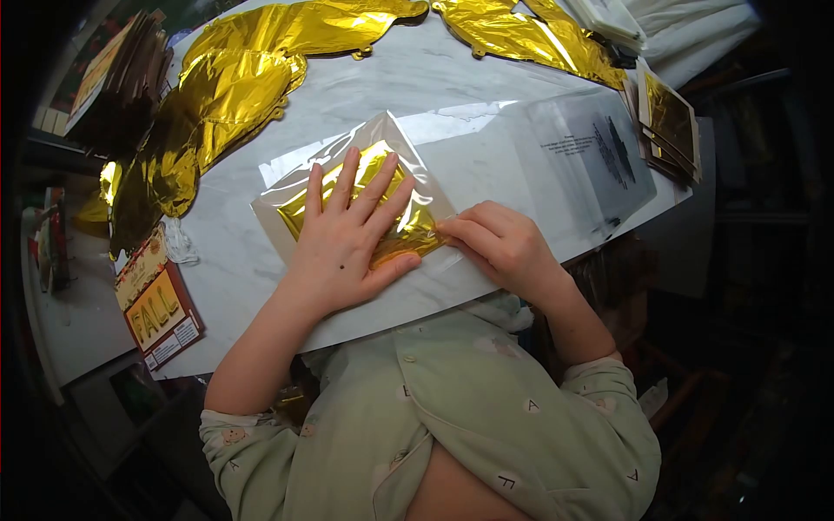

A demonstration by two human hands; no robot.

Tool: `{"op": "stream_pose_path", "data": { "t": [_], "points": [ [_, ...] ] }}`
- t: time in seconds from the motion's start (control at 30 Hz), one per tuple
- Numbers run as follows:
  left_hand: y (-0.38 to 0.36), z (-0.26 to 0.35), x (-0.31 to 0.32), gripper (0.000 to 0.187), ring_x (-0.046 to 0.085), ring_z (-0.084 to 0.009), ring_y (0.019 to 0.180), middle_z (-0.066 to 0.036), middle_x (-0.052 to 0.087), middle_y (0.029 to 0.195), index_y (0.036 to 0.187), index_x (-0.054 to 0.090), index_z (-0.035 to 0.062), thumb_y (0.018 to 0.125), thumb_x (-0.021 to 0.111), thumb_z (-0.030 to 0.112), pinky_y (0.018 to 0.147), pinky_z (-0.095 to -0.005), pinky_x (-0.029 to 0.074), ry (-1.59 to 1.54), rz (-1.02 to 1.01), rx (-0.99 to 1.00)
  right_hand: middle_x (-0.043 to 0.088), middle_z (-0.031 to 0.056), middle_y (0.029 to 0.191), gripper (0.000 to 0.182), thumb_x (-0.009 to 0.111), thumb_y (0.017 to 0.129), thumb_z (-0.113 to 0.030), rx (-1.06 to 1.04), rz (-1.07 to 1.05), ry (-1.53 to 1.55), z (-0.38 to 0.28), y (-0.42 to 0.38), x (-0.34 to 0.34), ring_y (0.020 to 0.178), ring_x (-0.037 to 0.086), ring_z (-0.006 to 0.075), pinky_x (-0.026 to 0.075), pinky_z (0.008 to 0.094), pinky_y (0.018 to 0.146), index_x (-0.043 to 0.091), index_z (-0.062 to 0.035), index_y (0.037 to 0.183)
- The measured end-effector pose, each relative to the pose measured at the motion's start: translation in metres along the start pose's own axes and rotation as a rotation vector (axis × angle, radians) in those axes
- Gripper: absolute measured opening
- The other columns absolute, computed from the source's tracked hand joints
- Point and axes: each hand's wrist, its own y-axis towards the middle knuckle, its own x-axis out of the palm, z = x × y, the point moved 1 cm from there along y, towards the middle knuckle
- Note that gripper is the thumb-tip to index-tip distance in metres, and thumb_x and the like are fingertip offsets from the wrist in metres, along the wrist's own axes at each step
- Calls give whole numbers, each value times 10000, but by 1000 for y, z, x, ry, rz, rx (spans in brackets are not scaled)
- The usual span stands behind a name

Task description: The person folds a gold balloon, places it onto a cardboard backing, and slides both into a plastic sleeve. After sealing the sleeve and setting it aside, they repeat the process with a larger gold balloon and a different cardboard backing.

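A clear plastic bag (397,132) lies tilted on the marble-patterned table, with a folded gold foil piece (420,217) inside on a pale backing. My left hand (343,243) rests flat over it, fingers spread, covering much of the foil. At the bag's lower right corner, my right hand (502,243) has thumb and fingertips pinched together on the edge. The exact spot between those fingertips is hidden.
Clear printed bags (556,187) lie at right beside cards with gold foil (669,117). Flat gold foil balloons (234,95) line the far and left edges. A stack of cards (113,82) stands far left, and a FALL card (158,308) lies near left beside white string (180,243).
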Motion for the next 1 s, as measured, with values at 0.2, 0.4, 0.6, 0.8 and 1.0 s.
{"op": "stream_pose_path", "data": {
  "t": [0.2,0.4,0.6,0.8,1.0],
  "points": [
    [0,-1,1,859,222,-462,1597,-99,328,1730,1633,426,175,945,617,653,1246,-716,111,-3,6,-3,670,56,881,259,800,768,-38,-119,-9,-67,-1,3,-1,768,681,247,543,364,644,753,-53,1022],
    [1,-3,0,869,216,-445,1604,-90,320,1736,1638,415,158,956,597,665,1254,-701,108,-36,17,-11,646,28,870,220,813,755,-104,-231,-24,-165,1,3,6,740,655,214,516,350,617,725,-82,955],
    [1,-3,-2,906,203,-438,1609,-102,315,1736,1640,405,136,943,607,679,1254,-701,105,-72,9,-12,617,22,847,208,806,749,-111,-220,-44,-208,0,6,10,727,640,213,505,346,608,691,-88,921],
    [0,-1,-2,932,197,-449,1608,-116,320,1731,1638,408,138,924,621,698,1250,-710,113,-33,-14,13,624,24,861,208,796,743,-99,-191,-42,-190,-2,7,10,738,641,222,504,343,613,695,-86,924],
    [-1,0,-1,961,160,-429,1625,-108,294,1746,1653,392,155,887,664,668,1269,-682,63,-1,-28,0,644,24,882,241,796,712,-87,-138,-90,-173,-1,2,-4,813,650,234,517,360,683,706,-92,936]
  ]
}}
